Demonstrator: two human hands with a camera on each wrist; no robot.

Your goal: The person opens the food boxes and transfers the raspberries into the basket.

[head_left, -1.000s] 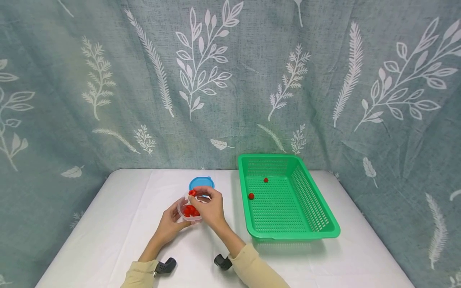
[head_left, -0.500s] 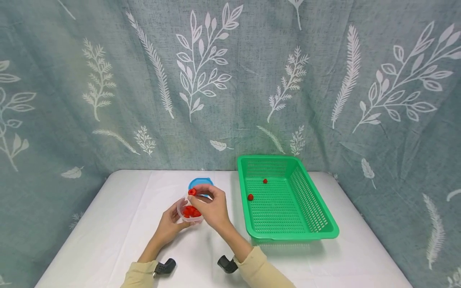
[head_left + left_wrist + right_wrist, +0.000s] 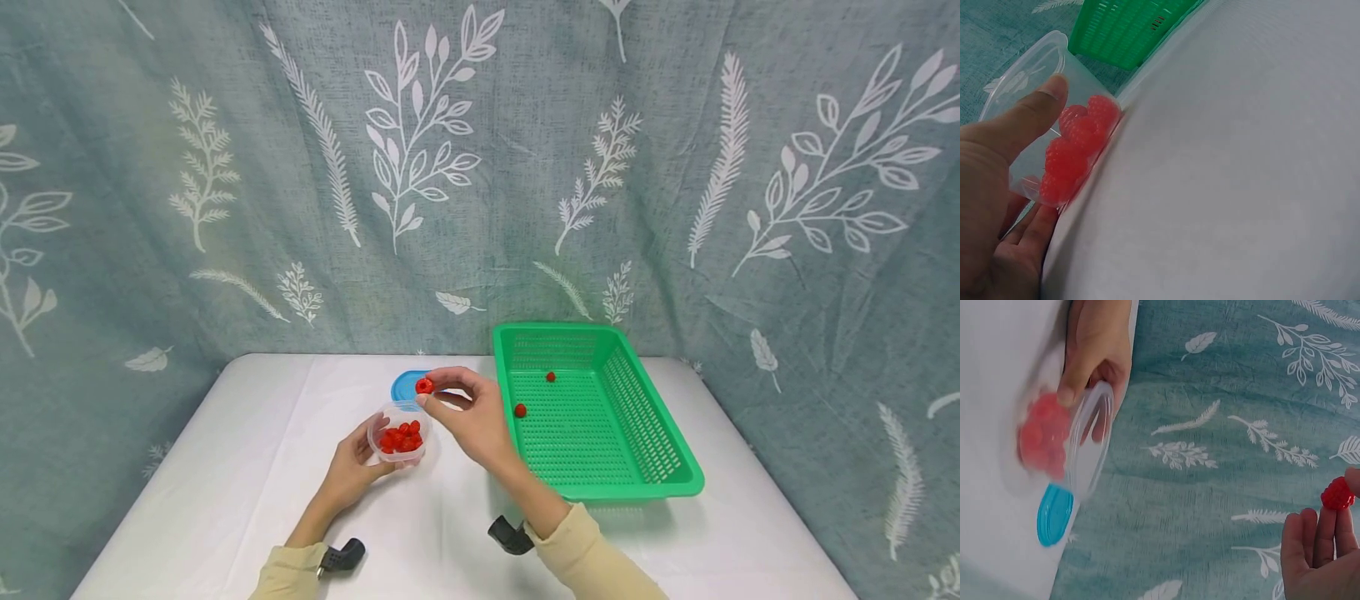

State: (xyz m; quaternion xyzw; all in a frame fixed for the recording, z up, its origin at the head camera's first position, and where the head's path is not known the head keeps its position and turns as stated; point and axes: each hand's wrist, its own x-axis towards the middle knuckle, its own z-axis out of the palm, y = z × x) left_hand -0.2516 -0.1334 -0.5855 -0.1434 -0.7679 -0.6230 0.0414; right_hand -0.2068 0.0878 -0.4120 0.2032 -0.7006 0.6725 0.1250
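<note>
My left hand (image 3: 352, 471) holds a clear plastic tub (image 3: 377, 451) on the table, thumb on the near side and fingers around the far side. Several red raspberries (image 3: 1079, 144) lie piled at the bottom of the tub. Between thumb and fingertips, my right hand (image 3: 472, 417) pinches one raspberry (image 3: 1337, 494), held up to the right of the tub and above the table. The raspberry's hollow end faces the head camera. Just behind the tub lies a round blue lid (image 3: 405, 384), partly covered by the right hand's fingers in the head view.
A green perforated basket (image 3: 626, 497) stands on the right, with two raspberries inside, one by its left wall (image 3: 521, 411) and another farther back (image 3: 551, 377). White cloth covers the table (image 3: 247, 467); a leaf-patterned curtain (image 3: 480, 167) hangs behind.
My right hand has moved from over the tub to the right, toward the basket, carrying the raspberry. More of the berries in the tub now show. The left hand stays on the tub.
</note>
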